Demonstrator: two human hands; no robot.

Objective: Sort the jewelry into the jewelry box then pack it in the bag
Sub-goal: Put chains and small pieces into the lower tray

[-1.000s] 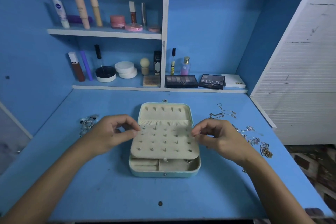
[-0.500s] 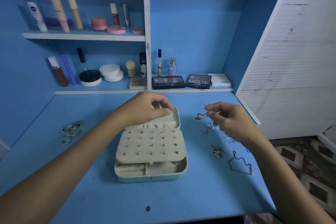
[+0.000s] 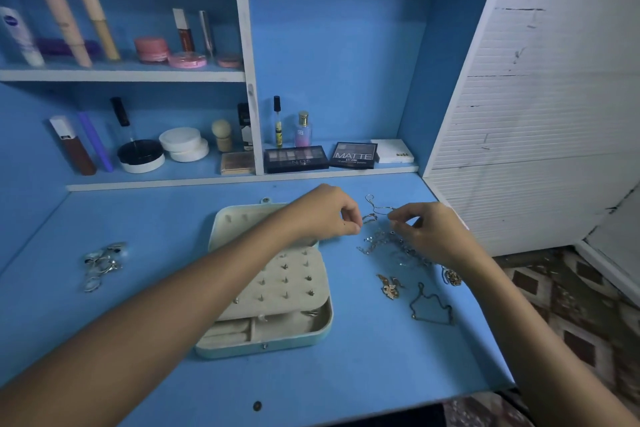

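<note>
A blue bench [image 3: 346, 374] carries the open box [image 3: 273, 288], with chains [image 3: 384, 239] just right of it. The left hand [image 3: 329, 215] and right hand [image 3: 429, 232] both pinch a thin chain [image 3: 375, 210] over that pile. Rings [image 3: 102, 262] lie well left.

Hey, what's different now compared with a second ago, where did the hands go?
Both hands left the jewelry box and moved right to the tangle of chains. The left hand and right hand now each pinch at a thin chain. The box is open as before, and the rings lie untouched.
</note>
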